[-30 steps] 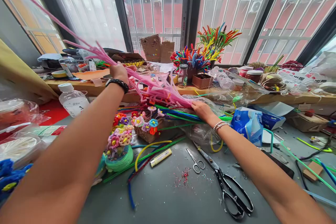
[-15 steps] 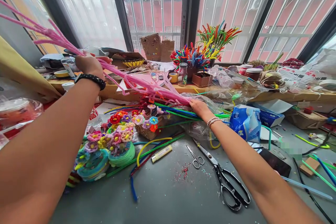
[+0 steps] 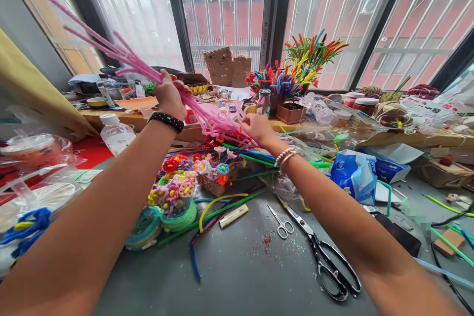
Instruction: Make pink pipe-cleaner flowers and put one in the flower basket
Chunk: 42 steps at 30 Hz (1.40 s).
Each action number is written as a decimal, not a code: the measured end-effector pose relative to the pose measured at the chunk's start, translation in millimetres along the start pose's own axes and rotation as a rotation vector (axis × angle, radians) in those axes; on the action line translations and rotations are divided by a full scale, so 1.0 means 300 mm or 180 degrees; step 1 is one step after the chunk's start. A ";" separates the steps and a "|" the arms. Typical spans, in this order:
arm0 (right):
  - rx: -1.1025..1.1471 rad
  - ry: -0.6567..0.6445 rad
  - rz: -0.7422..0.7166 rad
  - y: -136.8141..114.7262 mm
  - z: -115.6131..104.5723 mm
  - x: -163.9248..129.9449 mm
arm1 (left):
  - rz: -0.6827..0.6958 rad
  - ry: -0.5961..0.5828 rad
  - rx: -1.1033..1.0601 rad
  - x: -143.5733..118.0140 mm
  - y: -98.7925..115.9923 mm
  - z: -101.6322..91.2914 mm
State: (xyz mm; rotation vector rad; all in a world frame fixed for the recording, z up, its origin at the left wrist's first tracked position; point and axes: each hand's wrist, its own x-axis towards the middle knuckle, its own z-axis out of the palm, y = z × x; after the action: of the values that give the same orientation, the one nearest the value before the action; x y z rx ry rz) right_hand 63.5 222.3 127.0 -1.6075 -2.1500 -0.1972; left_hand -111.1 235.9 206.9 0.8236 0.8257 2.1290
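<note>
Stems (image 3: 111,52), pink, fanned toward upper left from my left hand (image 3: 169,95), gripped tight; my right hand (image 3: 258,128) pinched their unsorted lower ends.

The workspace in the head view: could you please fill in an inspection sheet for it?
Surface: grey table, with glitter specks near its middle.
Job's things: bundle of pink pipe cleaners, slanting up to the left.
Clutter: large black scissors, small scissors, flower basket, water bottle, blue tissue pack, loose green, blue and yellow stems.
Grippers: left hand shut on the bundle; right hand at its lower end, grip unclear.
Cables: black cable at right.
Surroundings: barred windows, a crowded wooden sill.
</note>
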 end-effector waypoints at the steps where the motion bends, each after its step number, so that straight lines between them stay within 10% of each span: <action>1: 0.0065 -0.0049 0.0073 -0.014 0.012 0.017 | -0.0003 -0.0047 -0.0031 -0.006 0.000 0.001; 13: 0.0603 0.0156 0.0568 -0.050 0.166 0.038 | -0.0273 -0.0242 0.0118 -0.056 -0.155 -0.079; 29: 0.0913 0.0584 0.1108 -0.094 0.225 0.031 | -0.0830 -0.0698 -0.0373 -0.237 -0.086 -0.045; 42: 0.1036 0.0720 0.0760 0.027 0.198 0.021 | -0.0730 -0.0179 -0.0051 -0.132 -0.112 -0.119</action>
State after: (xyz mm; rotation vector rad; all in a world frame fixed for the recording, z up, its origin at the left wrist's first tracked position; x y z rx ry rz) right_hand 53.9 252.3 75.6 -1.5506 -1.7037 0.0434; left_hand -103.3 212.9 148.6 0.7396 0.8309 1.9009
